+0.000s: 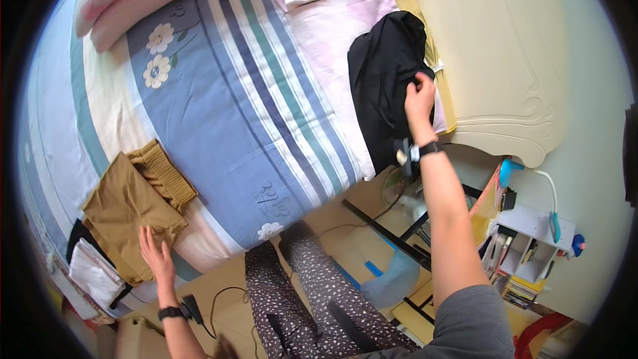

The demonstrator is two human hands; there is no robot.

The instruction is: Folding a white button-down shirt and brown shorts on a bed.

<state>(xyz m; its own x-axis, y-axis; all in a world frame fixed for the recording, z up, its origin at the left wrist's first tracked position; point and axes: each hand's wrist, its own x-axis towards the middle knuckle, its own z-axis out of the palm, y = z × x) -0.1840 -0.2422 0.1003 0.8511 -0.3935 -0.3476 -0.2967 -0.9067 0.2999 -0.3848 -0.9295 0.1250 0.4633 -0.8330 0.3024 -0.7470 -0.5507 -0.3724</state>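
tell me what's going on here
A person stands beside a bed. Their right hand is at the right edge of a black garment; whether it grips is unclear. Their left hand, fingers spread, is at the near side of a folded brown garment, with a white cloth beside it.

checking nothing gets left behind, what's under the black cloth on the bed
Pale pink bedding shows along the left edge of the black cloth and appears to run beneath it. Anything else under its middle is covered, so I can't tell.
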